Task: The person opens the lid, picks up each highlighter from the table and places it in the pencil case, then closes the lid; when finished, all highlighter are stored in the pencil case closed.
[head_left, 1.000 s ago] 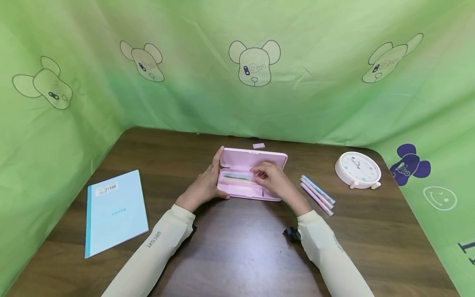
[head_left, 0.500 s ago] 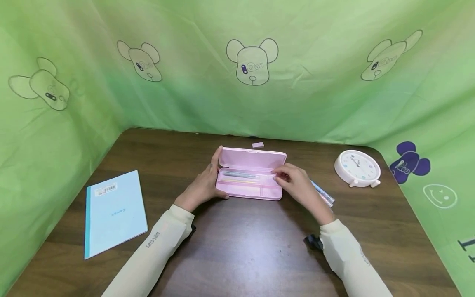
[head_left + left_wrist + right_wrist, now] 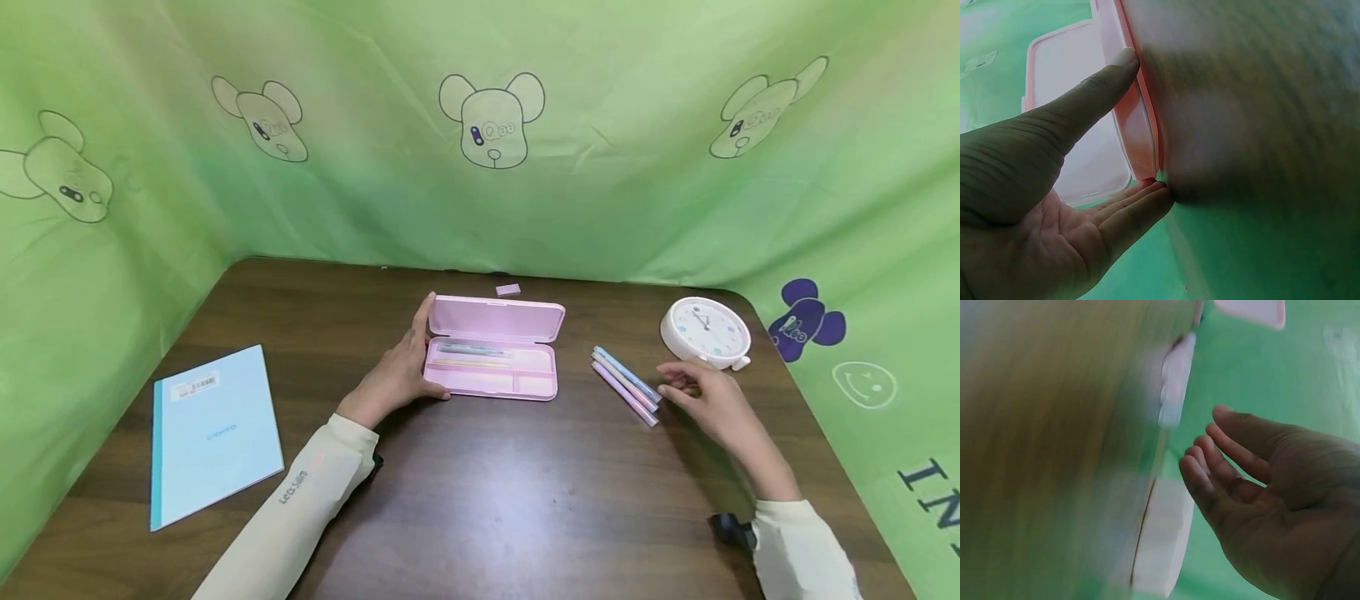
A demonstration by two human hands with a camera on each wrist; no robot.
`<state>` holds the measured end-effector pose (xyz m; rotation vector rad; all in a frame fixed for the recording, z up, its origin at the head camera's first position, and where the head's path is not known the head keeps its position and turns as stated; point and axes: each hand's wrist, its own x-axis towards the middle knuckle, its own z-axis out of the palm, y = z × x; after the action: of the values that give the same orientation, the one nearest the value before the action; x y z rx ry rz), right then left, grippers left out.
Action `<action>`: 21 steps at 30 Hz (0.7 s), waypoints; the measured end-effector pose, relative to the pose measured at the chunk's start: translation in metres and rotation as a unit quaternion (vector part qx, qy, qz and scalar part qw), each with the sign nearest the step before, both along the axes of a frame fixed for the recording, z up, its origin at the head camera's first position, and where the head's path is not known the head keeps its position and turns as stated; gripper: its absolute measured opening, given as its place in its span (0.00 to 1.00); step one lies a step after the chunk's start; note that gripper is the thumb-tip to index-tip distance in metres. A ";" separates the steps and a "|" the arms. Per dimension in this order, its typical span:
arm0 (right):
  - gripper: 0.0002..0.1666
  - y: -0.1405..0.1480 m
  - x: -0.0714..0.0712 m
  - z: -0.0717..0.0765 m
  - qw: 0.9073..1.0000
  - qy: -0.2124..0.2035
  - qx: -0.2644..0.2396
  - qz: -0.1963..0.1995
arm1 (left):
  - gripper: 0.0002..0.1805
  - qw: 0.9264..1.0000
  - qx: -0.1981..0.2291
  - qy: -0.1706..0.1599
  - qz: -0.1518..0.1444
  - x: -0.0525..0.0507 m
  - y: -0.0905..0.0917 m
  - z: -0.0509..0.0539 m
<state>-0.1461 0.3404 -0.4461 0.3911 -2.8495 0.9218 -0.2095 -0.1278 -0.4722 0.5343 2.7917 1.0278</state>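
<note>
The pink pencil case [image 3: 491,381] lies with its lid raised, and several slim pens [image 3: 472,353] rest in its upper compartment. My left hand [image 3: 392,377] grips the case's left end; in the left wrist view the thumb of the left hand [image 3: 1054,144] presses the front wall and the fingers reach its end. My right hand [image 3: 712,404] hovers just right of several loose pens [image 3: 626,386] on the table, fingers loosely bent and holding nothing. The right wrist view shows a gap between thumb and fingers of the right hand [image 3: 1260,494].
A white round clock [image 3: 706,331] lies behind the right hand. One small pink eraser [image 3: 507,290] sits behind the case's lid. To the left, a light blue notebook [image 3: 217,433] lies on the brown table [image 3: 480,483]. Green cloth [image 3: 375,200] hangs around the table's back and sides.
My right hand has left the pencil case and moved right, beyond the loose pens. The left hand keeps its grip on the case. The head view has shifted slightly right.
</note>
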 end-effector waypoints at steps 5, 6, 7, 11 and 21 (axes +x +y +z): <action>0.14 0.013 -0.003 0.000 0.998 -0.065 -0.011 0.014 | 0.91 1.000 0.008 0.014 0.001 -0.007 -0.008 -0.010; 0.14 0.013 -0.005 0.000 0.997 -0.072 -0.013 0.018 | 0.91 1.000 0.009 0.015 0.002 -0.007 -0.008 -0.010; 0.14 0.012 -0.006 0.000 0.997 -0.078 -0.015 0.021 | 0.91 1.000 0.009 0.018 0.003 -0.007 -0.009 -0.010; 0.14 0.009 -0.011 0.000 0.995 -0.093 -0.018 0.023 | 0.90 1.000 0.007 0.016 0.005 -0.004 -0.007 -0.002; 0.07 0.002 -0.008 -0.004 0.996 -0.088 0.023 -0.002 | 0.92 1.000 0.007 0.006 0.005 -0.008 -0.005 -0.018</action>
<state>-0.1544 0.3421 -0.4496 0.3250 -3.0348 0.9341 -0.2175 -0.1325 -0.4900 0.5292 2.8019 1.0506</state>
